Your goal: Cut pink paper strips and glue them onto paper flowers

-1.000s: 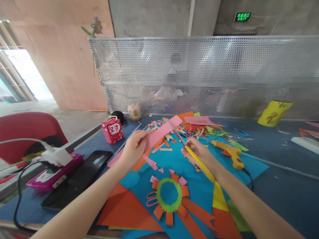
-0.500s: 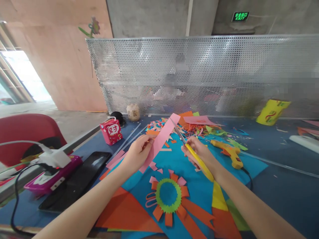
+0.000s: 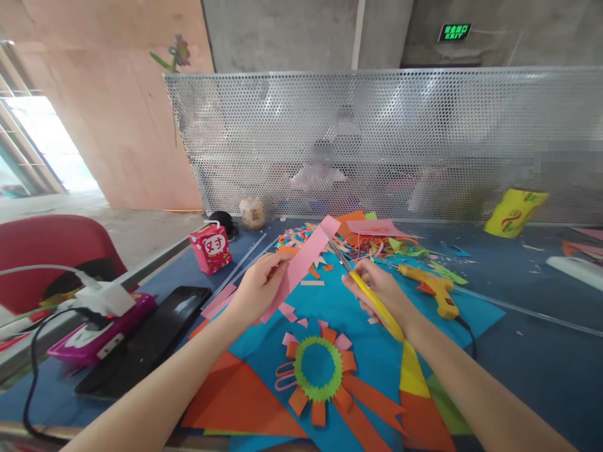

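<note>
My left hand (image 3: pixel 257 287) pinches a long pink paper strip (image 3: pixel 305 258) and holds it up, slanting away to the right. My right hand (image 3: pixel 377 289) grips yellow-handled scissors (image 3: pixel 365 290), whose blades point up at the strip's far end. Below the hands lies a paper flower (image 3: pixel 319 370) with a green scalloped ring and orange and pink petals, on a blue sheet (image 3: pixel 372 314).
A yellow glue gun (image 3: pixel 436 289) lies right of my right hand. A red drink carton (image 3: pixel 210 247), a black tablet (image 3: pixel 151 333) and a pink box with a white plug (image 3: pixel 101 300) sit to the left. Paper scraps (image 3: pixel 372 242) pile at the back before a perforated metal screen (image 3: pixel 377 138).
The pink strip has tilted from reaching far to the right to a steeper slant, and my left hand has dropped slightly. The scissors have stayed at the strip's far end.
</note>
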